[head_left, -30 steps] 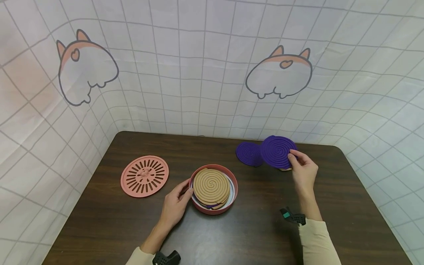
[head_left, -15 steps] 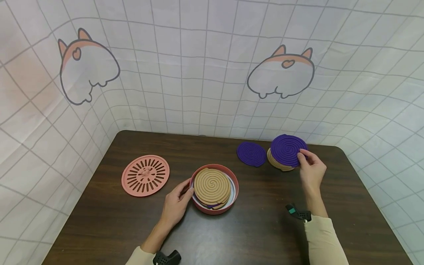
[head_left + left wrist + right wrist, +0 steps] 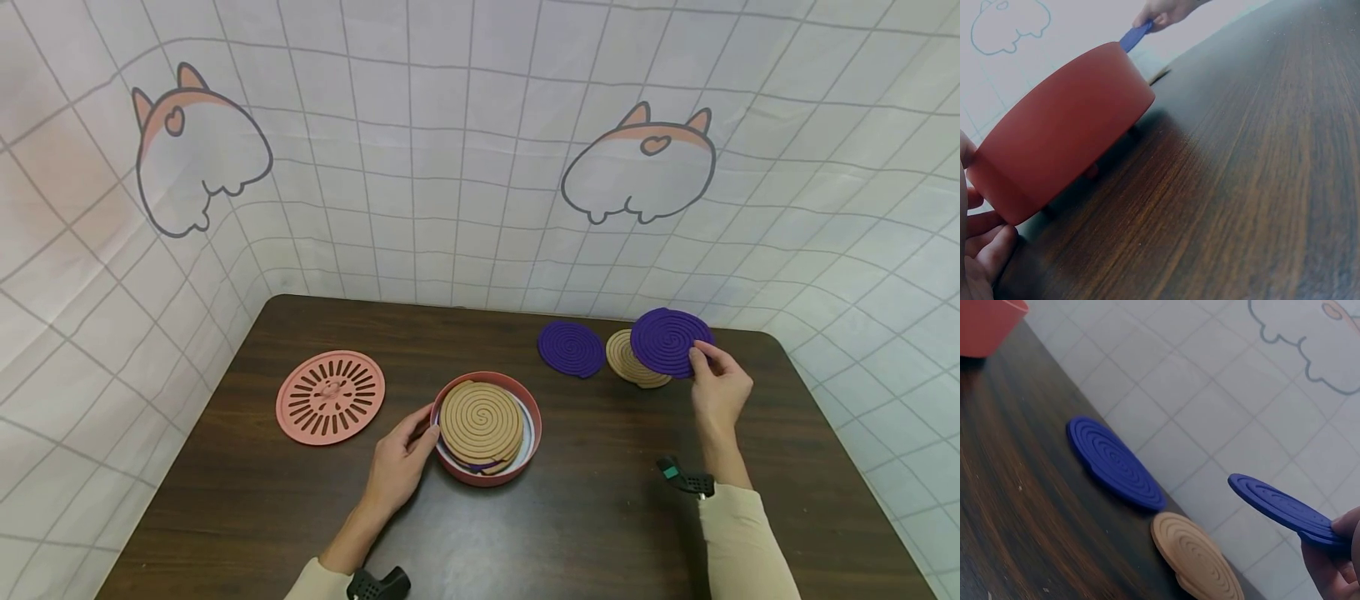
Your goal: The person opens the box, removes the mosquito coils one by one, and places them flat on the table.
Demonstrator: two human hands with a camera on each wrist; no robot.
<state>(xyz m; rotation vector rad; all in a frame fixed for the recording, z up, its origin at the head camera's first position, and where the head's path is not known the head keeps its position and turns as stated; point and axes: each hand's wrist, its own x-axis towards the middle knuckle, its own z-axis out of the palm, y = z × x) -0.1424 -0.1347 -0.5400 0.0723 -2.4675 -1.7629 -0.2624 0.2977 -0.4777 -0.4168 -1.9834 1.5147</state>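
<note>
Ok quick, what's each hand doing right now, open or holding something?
Left hand: holding the round red bowl.
Right hand: pinching a purple spiral disc.

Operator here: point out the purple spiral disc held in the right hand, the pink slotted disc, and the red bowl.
Held purple disc (image 3: 666, 342): head view, middle of its spiral face.
Pink slotted disc (image 3: 330, 390): head view, its centre, inside the slots.
Red bowl (image 3: 1066, 125): left wrist view, outer wall.

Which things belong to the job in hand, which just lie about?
Likely the job:
purple disc in right hand
red bowl, gripped by left hand
disc stack inside
loose purple disc, loose tan disc

Probably lying about:
pink slotted plate, untouched
</note>
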